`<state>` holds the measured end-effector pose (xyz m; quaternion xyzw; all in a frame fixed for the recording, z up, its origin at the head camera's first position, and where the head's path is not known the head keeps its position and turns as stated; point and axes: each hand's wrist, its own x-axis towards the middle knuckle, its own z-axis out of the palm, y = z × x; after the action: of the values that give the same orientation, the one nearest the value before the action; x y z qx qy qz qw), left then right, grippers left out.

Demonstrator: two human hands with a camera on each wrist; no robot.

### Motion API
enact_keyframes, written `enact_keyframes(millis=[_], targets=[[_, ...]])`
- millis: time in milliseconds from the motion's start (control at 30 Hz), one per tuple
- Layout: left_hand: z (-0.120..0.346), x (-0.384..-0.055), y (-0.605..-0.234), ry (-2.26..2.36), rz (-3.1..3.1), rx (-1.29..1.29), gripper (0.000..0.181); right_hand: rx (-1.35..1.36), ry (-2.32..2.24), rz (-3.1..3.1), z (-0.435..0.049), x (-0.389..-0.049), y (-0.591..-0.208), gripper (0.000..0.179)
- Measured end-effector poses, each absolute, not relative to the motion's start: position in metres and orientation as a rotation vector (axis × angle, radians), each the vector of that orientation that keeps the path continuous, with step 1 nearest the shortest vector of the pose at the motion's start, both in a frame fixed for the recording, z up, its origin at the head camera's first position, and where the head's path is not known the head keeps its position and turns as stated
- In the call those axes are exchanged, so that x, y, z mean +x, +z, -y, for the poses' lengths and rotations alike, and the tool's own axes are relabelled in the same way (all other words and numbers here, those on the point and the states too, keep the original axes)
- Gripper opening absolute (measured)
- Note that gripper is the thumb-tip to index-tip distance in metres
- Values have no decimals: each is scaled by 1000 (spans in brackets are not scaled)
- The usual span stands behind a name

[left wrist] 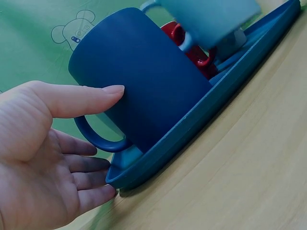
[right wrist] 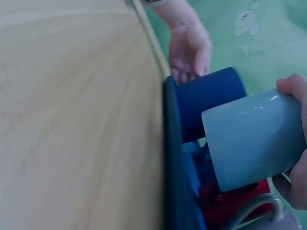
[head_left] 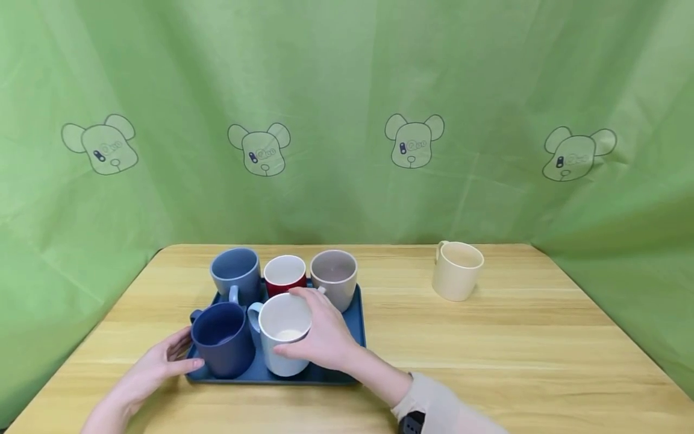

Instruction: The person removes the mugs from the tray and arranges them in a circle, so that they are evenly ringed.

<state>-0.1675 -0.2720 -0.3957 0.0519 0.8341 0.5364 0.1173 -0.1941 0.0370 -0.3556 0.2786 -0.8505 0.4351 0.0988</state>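
Sleeve [head_left: 450,405] foremost, right hand [head_left: 327,337] grips pale-blue mug [head_left: 283,328] near its rim, presumably because its handle points away; left hand [head_left: 161,366], fingers loosely extended, flanks navy mug [head_left: 223,348] at tray's [head_left: 355,328] front-left corner.

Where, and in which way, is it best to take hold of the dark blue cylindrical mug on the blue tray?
Probably by the handle of the dark blue cylindrical mug, with the left hand coming from the left: the handle juts out there. The mug stands upright, and the right hand holds a pale blue cylindrical mug close on its right.
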Motion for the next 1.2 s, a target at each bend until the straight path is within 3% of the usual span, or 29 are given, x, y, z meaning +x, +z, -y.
enact_keyframes(millis=[433,767,1200], targets=[[273,-169,-393,1560,-2437,147,84,955,1439,2436,-95,-177,-323,87],[272,-167,-393,1567,-2395,123,84,788,1413,2493,-151,-170,-322,87],[273,-167,-392,1556,-2396,131,84,525,1321,2515,-207,-194,-348,87]])
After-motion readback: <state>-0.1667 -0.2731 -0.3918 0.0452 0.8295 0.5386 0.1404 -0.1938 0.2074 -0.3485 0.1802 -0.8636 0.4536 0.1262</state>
